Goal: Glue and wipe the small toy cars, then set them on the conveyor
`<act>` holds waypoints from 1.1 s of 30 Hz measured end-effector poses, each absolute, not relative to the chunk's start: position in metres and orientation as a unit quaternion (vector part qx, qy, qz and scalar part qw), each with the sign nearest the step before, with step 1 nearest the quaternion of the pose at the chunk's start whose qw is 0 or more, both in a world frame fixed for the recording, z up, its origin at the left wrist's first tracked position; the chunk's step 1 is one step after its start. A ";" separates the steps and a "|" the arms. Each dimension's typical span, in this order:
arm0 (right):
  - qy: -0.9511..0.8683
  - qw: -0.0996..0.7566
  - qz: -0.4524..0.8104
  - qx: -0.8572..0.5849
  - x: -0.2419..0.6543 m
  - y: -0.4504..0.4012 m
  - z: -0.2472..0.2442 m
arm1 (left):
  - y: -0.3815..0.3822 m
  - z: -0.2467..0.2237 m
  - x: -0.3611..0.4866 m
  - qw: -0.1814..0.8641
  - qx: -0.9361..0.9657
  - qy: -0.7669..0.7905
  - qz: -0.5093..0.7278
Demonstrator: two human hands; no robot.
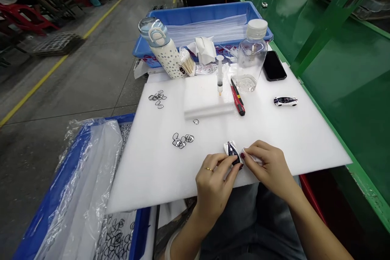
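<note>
My left hand (215,176) pinches a small white and dark toy car (232,149) near the front edge of the white foam board (146,174). Close on its right, my right hand (268,164) has its fingers closed on a piece of white tissue (255,157), partly hidden in the palm. To the left of the hands lies a cluster of thin black rings (183,141), with a single ring (196,122) above it. More black rings (157,98) lie farther back on the left. Another toy car (285,101) stands at the right of the board.
On a foam block (201,97) rests a syringe (219,75), beside a red utility knife (238,98). Behind stand a clear bottle (250,59), dotted flask (161,48), cotton swabs (187,63), phone (274,66) and blue crate (195,13). A green conveyor side (344,61) runs along the right.
</note>
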State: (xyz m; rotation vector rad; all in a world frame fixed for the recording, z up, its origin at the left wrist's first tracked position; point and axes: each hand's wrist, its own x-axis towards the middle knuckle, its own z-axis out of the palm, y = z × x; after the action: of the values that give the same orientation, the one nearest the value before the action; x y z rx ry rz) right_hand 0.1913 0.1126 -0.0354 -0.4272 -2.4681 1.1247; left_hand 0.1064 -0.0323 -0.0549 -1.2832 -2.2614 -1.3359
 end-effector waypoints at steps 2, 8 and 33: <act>-0.891 0.175 0.391 -0.153 0.191 0.113 -0.036 | -0.034 -0.056 0.106 0.096 -0.423 -0.774 -0.462; -0.900 0.143 0.381 -0.159 0.189 0.115 -0.034 | -0.040 -0.055 0.101 0.004 -0.362 -0.789 -0.497; -0.870 0.233 0.405 -0.153 0.199 0.122 -0.032 | -0.044 -0.038 0.057 -0.191 -0.558 -0.716 -0.374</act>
State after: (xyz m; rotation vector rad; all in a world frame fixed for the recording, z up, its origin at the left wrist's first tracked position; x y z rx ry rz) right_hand 0.1987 0.1222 -0.0319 -0.4211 -2.3909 1.1135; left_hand 0.0565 -0.0443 -0.0379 -2.0049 -2.5705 -1.3436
